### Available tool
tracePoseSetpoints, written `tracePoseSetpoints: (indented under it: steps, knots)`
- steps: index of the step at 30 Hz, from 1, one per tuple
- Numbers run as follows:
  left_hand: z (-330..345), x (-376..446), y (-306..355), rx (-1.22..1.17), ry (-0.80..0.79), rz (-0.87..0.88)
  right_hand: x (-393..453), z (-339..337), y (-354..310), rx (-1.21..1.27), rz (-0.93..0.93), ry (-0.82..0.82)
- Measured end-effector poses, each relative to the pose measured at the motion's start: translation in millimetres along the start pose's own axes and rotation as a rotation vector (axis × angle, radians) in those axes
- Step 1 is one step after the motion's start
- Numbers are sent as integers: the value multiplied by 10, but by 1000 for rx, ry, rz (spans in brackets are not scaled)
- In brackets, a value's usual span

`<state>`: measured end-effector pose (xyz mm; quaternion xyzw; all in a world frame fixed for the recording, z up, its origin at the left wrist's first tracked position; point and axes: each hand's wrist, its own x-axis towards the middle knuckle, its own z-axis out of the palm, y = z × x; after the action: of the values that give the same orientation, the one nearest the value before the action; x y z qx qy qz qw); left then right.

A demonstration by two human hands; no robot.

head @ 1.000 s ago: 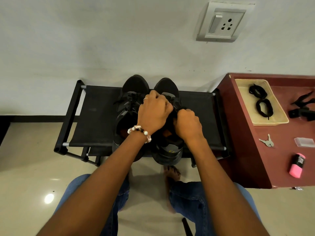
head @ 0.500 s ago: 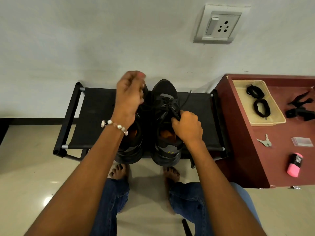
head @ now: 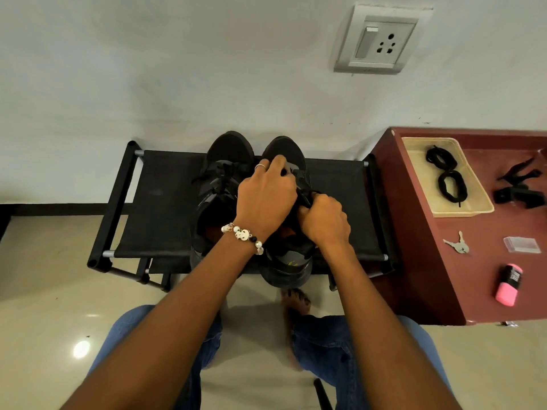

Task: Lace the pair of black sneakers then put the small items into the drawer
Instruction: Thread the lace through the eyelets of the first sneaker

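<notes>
Two black sneakers stand side by side on a black fabric rack, toes toward the wall. The left sneaker shows its laces. Both my hands work over the right sneaker. My left hand, wearing a bead bracelet and a ring, pinches the black lace near the toe end. My right hand grips the lace at the shoe's upper eyelets. The lace itself is mostly hidden under my fingers.
A maroon cabinet top at right carries a beige tray with coiled black laces, keys, a clear small case, a pink and black item and black clips. My knees and bare foot are below the rack.
My left hand, raised toward the wall half a second ago pulling the lace, has come back down onto the right sneaker. The right hand has stayed on that shoe.
</notes>
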<state>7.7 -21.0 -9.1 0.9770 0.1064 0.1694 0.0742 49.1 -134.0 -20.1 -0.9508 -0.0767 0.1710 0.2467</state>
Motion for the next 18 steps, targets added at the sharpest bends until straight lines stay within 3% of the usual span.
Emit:
tracePoseSetpoints:
  steps: [5,9,12,14,15,18]
  knots:
    - [-121,55,-145,-540,-8,-227,4,1,-12,-29,-6,10]
    - [-345,84,-214,-1317,32,-540,-1,-1,-27,-38,-11,8]
    - [-360,84,-181,-1613,15,-618,-2,1,-33,-43,-17,5]
    - [-280,102,-136,-1625,19,-624,7,-2,-25,-40,-17,2]
    - [-242,112,-128,-1510,26,-569,11,0,-22,-39,-16,1]
    - [-124,104,-136,-890,-25,-263,27,6,-9,-46,-20,1]
